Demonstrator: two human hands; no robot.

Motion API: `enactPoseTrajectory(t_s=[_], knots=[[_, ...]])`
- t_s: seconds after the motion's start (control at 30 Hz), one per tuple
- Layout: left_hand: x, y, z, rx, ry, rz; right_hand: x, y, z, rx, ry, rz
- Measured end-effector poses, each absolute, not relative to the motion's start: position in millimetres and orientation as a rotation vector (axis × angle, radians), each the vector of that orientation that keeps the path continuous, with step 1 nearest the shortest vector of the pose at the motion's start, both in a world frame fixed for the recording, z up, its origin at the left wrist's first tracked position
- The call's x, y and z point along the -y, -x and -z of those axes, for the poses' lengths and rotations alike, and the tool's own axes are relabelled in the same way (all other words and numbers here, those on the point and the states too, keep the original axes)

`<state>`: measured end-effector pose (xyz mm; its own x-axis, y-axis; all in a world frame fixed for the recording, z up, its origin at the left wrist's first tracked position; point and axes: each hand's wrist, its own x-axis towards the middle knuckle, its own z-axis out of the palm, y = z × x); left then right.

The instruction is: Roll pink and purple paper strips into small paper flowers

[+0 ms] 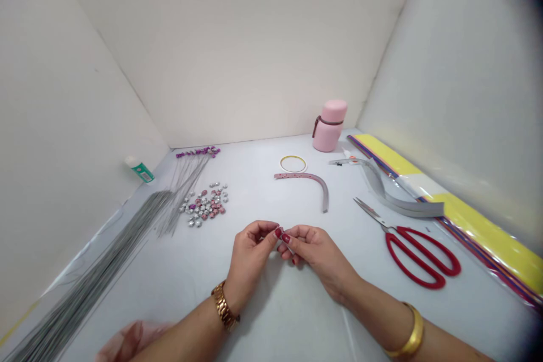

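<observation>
My left hand (253, 249) and my right hand (311, 246) meet at the front middle of the table. Thumbs and fingertips of both are pinched together on a small pinkish paper strip (280, 229), mostly hidden by the fingers. Just beyond lies a curved pink-and-silver paper strip (303, 177), with a thin yellow-and-white tape ring (293, 163) behind it. Folded paper stars (206, 206) in silver, pink and purple are heaped left of my hands.
Grey wires (102, 260) run along the left, several tipped with purple stars (198, 152). A glue stick (139, 170) lies by the left wall. At right are red-handled scissors (407, 249), grey strips (392, 201) and packaged coloured sheets (466, 215). A pink flask (330, 127) stands behind.
</observation>
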<state>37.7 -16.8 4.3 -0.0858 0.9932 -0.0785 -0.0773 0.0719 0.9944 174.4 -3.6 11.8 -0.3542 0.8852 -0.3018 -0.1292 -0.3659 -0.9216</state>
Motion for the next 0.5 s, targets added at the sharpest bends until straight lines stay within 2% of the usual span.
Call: enactPoseTrajectory(t_s=[0.2,0.5], knots=[[17.7,-39.2,-5.0,-1.259,-1.058,-1.252,4.1,-174.4,-13.1,1.096,1.071,-1.844],[21.9,-34.9,-8.0,-1.232,-1.586,-1.297,3.1,-175.6,-14.4,0.965,1.033,-1.871]])
